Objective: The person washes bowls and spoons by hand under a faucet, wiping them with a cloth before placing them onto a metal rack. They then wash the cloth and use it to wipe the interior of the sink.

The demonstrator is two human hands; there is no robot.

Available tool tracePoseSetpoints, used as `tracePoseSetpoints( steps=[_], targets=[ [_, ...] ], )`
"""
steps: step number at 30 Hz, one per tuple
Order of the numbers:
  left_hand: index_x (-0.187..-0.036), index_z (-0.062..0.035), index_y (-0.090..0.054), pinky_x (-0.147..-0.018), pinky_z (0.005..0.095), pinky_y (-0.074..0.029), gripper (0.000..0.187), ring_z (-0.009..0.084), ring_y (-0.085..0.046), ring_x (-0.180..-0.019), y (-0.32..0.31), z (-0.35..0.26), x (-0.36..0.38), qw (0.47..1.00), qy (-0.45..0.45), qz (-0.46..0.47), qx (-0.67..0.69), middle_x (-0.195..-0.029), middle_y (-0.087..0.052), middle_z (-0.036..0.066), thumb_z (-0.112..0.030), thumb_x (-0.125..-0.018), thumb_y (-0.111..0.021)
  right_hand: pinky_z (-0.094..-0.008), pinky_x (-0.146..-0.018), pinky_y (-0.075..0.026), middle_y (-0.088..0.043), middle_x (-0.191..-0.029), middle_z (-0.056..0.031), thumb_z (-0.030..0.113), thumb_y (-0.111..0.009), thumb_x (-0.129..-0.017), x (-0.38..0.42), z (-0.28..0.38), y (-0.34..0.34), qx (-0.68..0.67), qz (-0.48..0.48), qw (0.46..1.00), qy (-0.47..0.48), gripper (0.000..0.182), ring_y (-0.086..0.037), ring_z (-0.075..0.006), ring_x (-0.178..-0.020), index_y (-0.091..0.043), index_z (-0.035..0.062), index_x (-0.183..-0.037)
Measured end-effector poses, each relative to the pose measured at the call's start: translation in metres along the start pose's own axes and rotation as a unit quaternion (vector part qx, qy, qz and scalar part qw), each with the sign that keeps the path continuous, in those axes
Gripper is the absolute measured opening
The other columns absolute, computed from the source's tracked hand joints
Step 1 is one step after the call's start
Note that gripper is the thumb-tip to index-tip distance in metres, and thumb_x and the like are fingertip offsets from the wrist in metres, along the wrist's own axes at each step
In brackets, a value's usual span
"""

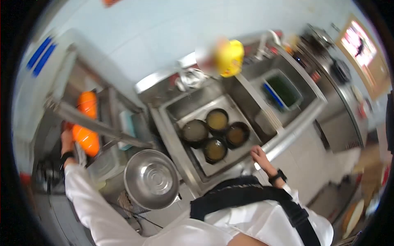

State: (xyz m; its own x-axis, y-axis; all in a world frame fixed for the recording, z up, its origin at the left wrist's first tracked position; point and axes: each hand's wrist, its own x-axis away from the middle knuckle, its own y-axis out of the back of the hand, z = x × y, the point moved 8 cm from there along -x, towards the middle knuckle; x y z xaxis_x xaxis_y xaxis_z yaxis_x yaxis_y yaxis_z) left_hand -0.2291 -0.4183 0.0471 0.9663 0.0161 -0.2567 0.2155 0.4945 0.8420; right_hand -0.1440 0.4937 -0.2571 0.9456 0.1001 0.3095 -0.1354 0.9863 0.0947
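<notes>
- We saw the left hand (67,141) reaching in at the rack (111,132), beside the orange item (86,141); contact or grip, we could not tell.
- We placed the orange item at the rack, visible on both sides of a bar; one piece or two, we could not tell.
- We had the right hand (259,155) near the sink's (169,145) front edge, fingers curled in; whether fully clenched, we could not tell.
- We counted four dark bowls (216,120) clustered in the larger basin; yellowish or cloudy contents showed inside.
- We noted a blue-edged container (274,95) with dark green contents in the right basin; a blurred yellow package (230,58) was near the back wall.
- We marked a steel bowl (152,179) between rack and sink.
</notes>
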Motion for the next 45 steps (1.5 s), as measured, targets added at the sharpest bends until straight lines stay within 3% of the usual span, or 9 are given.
tracePoseSetpoints(
  steps=[2, 4, 7, 11, 18, 22, 25, 27, 45],
  targets=[
    [-0.124, 0.0030, -0.036, -0.097, 0.0352, -0.031, 0.049, 0.0326, -0.042, -0.115, 0.033, 0.001, 0.007, 0.892, 0.121, -0.028, 0.435, -0.125, -0.042, 0.022, -0.017, -0.082, -0.054, -0.0263, -0.064, -0.045, -0.046, -0.099, -0.0056, 0.008, -0.052, -0.081, -0.005, 0.002, -0.006, 0.080, 0.024, 0.996, 0.011, 0.036, -0.052, -0.0125, -0.082, -0.039, 0.0060, -0.115],
    [-0.120, 0.0051, -0.042, -0.094, 0.0331, -0.035, 0.040, 0.0268, -0.045, -0.112, 0.059, -0.001, 0.019, 0.962, 0.084, -0.073, 0.250, -0.123, -0.045, 0.020, -0.008, -0.084, -0.050, -0.0262, -0.066, -0.047, -0.047, -0.101, -0.0085, -0.002, -0.042, -0.083, -0.010, 0.006, -0.019, -0.021, 0.084, 0.996, -0.023, 0.038, -0.056, -0.0162, -0.085, -0.033, 0.0072, -0.119],
    [-0.122, 0.0018, -0.042, -0.084, 0.0265, -0.041, 0.039, 0.0166, -0.048, -0.108, 0.101, -0.047, 0.076, 0.731, 0.243, -0.128, 0.625, -0.121, -0.048, 0.010, -0.008, -0.085, -0.051, -0.0270, -0.058, -0.050, -0.054, -0.090, -0.0085, -0.001, -0.039, -0.085, -0.018, 0.011, -0.024, 0.026, 0.063, 0.997, -0.048, 0.027, -0.059, -0.0157, -0.077, -0.037, 0.0061, -0.112],
    [-0.118, -0.0015, -0.046, -0.085, 0.0285, -0.042, 0.033, 0.0161, -0.050, -0.099, 0.170, -0.161, 0.168, 0.622, 0.323, -0.315, 0.640, -0.117, -0.049, 0.010, -0.013, -0.087, -0.048, -0.0304, -0.057, -0.048, -0.057, -0.077, -0.0099, 0.002, -0.044, -0.084, -0.016, 0.024, -0.027, 0.086, 0.131, 0.984, -0.081, 0.014, -0.059, -0.0193, -0.071, -0.046, 0.0032, -0.097],
    [-0.098, -0.0091, -0.054, -0.071, 0.0237, -0.040, 0.015, 0.0096, -0.051, -0.083, 0.136, -0.443, 0.241, 0.454, 0.423, -0.097, 0.778, -0.091, -0.055, 0.000, -0.011, -0.084, -0.051, -0.0394, -0.067, -0.043, -0.057, -0.084, -0.0187, 0.006, -0.047, -0.080, -0.039, -0.004, -0.003, 0.229, 0.122, 0.964, 0.055, 0.020, -0.055, -0.0361, -0.079, -0.050, 0.0066, -0.100],
    [-0.094, -0.0082, -0.055, -0.073, 0.0241, -0.040, 0.013, 0.0093, -0.049, -0.083, 0.129, -0.588, 0.228, 0.345, 0.411, 0.047, 0.842, -0.087, -0.053, 0.000, -0.009, -0.081, -0.055, -0.0315, -0.064, -0.042, -0.049, -0.070, -0.0076, 0.002, -0.044, -0.083, -0.055, -0.031, 0.007, 0.041, 0.147, 0.985, -0.080, 0.019, -0.051, -0.0196, -0.065, -0.046, 0.0087, -0.101],
    [-0.098, -0.0075, -0.055, -0.077, 0.0257, -0.040, 0.017, 0.0111, -0.050, -0.087, 0.138, -0.653, 0.213, 0.373, 0.377, 0.168, 0.831, -0.091, -0.053, 0.001, -0.007, -0.081, -0.055, -0.0262, -0.064, -0.041, -0.045, -0.070, -0.0012, -0.002, -0.049, -0.080, -0.072, -0.008, 0.010, 0.089, 0.180, 0.978, 0.049, 0.019, -0.045, -0.0107, -0.069, -0.044, 0.0069, -0.097],
    [-0.104, -0.0062, -0.055, -0.081, 0.0252, -0.038, 0.022, 0.0122, -0.049, -0.090, 0.139, -0.682, 0.206, 0.626, 0.176, 0.214, 0.729, -0.096, -0.052, 0.002, -0.007, -0.082, -0.053, -0.0256, -0.064, -0.040, -0.047, -0.072, -0.0011, -0.002, -0.051, -0.079, -0.084, -0.003, 0.010, 0.142, 0.211, 0.964, 0.074, 0.018, -0.046, -0.0101, -0.070, -0.045, 0.0055, -0.095],
    [-0.107, -0.0047, -0.052, -0.071, 0.0224, -0.041, 0.023, 0.0138, -0.053, -0.094, 0.126, -0.696, 0.227, 0.450, 0.418, 0.260, 0.745, -0.102, -0.055, 0.004, -0.008, -0.085, -0.049, -0.0262, -0.051, -0.045, -0.055, -0.077, -0.0059, 0.008, -0.056, -0.078, -0.331, 0.094, -0.060, 0.007, 0.162, 0.986, 0.033, 0.017, -0.053, -0.0128, -0.065, -0.051, -0.0015, -0.091]
  ],
)
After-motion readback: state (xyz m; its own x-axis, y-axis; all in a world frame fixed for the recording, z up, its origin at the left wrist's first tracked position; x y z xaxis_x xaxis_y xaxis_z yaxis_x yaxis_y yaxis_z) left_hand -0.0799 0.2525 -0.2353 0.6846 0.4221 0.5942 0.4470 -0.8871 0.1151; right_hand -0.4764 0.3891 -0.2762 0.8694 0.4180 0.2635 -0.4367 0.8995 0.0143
